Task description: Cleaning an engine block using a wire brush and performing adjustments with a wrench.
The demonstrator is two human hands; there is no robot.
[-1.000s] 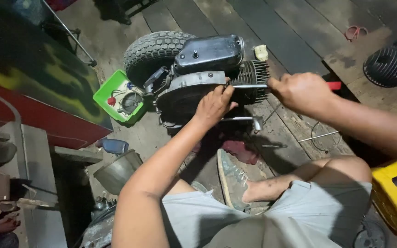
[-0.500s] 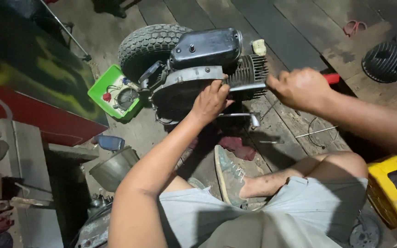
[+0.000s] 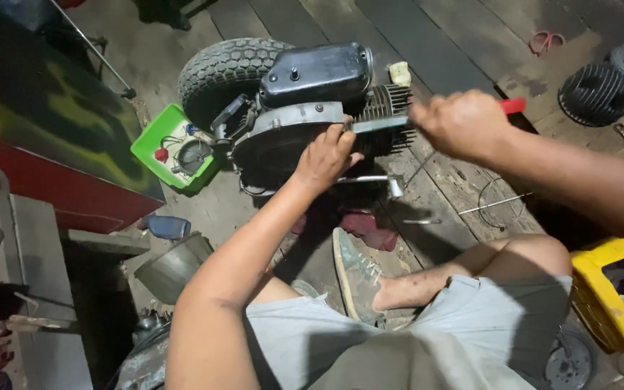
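Wooden plank floor (image 3: 427, 43), dark and worn, carries everything in view. Small engine (image 3: 305, 115) sits at centre, far from the seated person: black tank on top, grey round cover below, finned cylinder at its right end. Knobbly tyre (image 3: 218, 68) lies just behind the engine's left side. Green tray (image 3: 149, 148) with small parts touches the engine's left. Yellow crate (image 3: 601, 289) sits near right; a second finned cylinder (image 3: 597, 90) lies far right, well apart. Left hand (image 3: 325, 155) rests closed-fingered on the grey cover's right edge, pressing it. Right hand (image 3: 464, 123) is clenched around a red-handled tool (image 3: 510, 105); its flat metal shaft reaches left to the cover, beside the left hand's fingertips.
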